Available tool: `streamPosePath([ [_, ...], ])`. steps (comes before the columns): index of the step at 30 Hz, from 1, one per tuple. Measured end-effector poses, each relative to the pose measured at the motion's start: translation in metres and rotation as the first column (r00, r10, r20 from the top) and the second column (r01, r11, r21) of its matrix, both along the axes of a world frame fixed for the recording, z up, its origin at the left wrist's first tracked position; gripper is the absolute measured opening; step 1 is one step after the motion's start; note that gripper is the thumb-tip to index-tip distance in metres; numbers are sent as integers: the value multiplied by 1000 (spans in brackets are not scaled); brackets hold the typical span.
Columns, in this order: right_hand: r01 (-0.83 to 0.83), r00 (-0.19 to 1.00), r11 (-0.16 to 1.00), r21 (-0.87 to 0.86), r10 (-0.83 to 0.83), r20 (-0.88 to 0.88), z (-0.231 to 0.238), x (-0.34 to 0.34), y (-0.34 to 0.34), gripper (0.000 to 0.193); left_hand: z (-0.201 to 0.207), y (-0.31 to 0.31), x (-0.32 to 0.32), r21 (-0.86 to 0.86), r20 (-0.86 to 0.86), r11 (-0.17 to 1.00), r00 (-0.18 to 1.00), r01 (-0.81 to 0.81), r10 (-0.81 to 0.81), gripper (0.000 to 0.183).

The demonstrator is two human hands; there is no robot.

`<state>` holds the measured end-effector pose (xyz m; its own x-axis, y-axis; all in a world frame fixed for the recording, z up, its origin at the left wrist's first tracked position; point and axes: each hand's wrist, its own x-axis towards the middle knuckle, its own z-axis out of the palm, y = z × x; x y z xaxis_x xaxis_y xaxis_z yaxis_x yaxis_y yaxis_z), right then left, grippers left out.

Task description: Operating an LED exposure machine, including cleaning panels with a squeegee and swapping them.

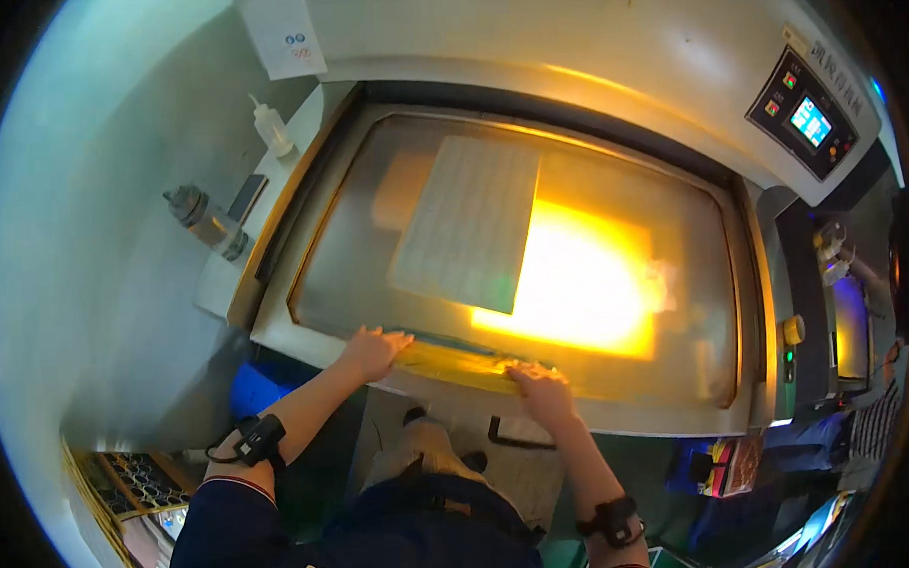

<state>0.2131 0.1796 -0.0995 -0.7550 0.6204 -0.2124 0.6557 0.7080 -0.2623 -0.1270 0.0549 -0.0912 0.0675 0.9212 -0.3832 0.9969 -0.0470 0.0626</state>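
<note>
The yellow strip runs lengthwise nine-thirty to three-thirty, about three o'clock from the left hand, nine from the right hand. Whether fingers grip it, I cannot tell.

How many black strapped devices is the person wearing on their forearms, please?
2: one black strapped device is on the left forearm, and the second black strapped device is on the right forearm. Any more could be hidden from this view.
</note>
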Motion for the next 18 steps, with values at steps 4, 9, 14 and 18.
streamPosePath([
  [4,-114,993,992,60,112,34,-46,-41,22,52,-18,33,-45,-208,-8,977,998,54,-57,76],
  [9,28,999,997,-77,-24,48,-18,-147,197,63,1,198,-132,7,273,986,949,-168,160,68],
  [14,39,999,997,-74,-41,-30,-35,-237,393,65,-30,382,-217,139,190,972,969,-187,159,59],
  [18,-20,996,968,249,40,-75,-76,-281,523,66,-70,504,-274,350,164,925,982,-146,93,58],
])
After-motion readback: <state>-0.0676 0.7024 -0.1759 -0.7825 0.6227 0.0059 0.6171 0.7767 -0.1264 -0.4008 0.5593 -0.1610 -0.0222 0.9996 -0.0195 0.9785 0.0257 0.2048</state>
